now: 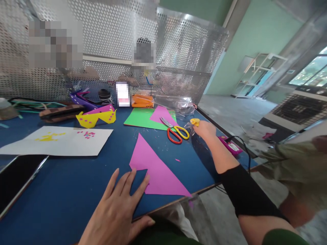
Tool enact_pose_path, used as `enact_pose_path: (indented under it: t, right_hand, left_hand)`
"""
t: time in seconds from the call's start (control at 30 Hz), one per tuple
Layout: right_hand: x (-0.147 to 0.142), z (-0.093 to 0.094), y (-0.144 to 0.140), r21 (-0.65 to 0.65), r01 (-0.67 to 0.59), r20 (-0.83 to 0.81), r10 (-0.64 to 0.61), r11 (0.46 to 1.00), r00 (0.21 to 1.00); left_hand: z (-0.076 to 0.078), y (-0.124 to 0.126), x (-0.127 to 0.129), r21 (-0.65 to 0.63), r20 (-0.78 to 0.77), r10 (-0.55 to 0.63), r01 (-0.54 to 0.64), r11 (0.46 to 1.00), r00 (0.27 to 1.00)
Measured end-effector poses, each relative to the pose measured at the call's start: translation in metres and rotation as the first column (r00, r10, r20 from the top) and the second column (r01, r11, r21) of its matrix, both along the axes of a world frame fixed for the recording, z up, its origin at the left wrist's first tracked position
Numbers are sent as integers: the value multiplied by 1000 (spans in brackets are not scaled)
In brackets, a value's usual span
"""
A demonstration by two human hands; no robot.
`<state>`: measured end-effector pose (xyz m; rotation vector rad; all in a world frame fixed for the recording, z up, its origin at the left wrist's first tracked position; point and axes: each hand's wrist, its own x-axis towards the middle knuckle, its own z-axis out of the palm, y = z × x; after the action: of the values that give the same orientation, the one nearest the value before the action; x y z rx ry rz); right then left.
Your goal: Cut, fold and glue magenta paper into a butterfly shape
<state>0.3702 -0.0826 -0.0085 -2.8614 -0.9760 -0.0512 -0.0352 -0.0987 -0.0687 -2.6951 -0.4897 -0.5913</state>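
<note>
My left hand (pixel 119 204) lies with spread fingers on the blue table, its fingertips at the notched edge of a pink-purple paper piece (pixel 155 173). Farther right, my right hand (pixel 205 131) is closed around a small yellow object (pixel 195 121), with something clear beside it; its kind is unclear. Between the hands and the back of the table, scissors (pixel 176 131) with one red and one yellow handle loop lie partly opened. Their blades rest over another pink-purple piece (pixel 163 115) on a green sheet (pixel 139 119). A tiny pink scrap (pixel 177 160) lies nearby.
A white sheet (pixel 84 144) holds small yellow and pink bits. Behind it stand a yellow mask shape (pixel 95 119), a brown case (pixel 60 113) and an orange item (pixel 142 101). At left is a dark flat device (pixel 20 180); at right, a magenta box (pixel 231 146) with a cable.
</note>
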Motion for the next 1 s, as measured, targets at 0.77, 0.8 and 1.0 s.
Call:
enact_pose_path:
  t: [0.77, 0.8, 1.0]
  right_hand:
    - [-51, 3, -39, 769, -43, -358, 486, 637, 797]
    - [-63, 2, -37, 772, -71, -396, 565, 632, 724]
    - [-129, 3, -12, 772, -242, -537, 807, 587, 244]
  left_hand:
    - [1, 37, -11, -21, 1, -194, 194, 981, 981]
    - [1, 40, -10, -1, 5, -213, 213, 977, 977]
    - [19, 27, 4, -64, 14, -156, 156, 986, 988]
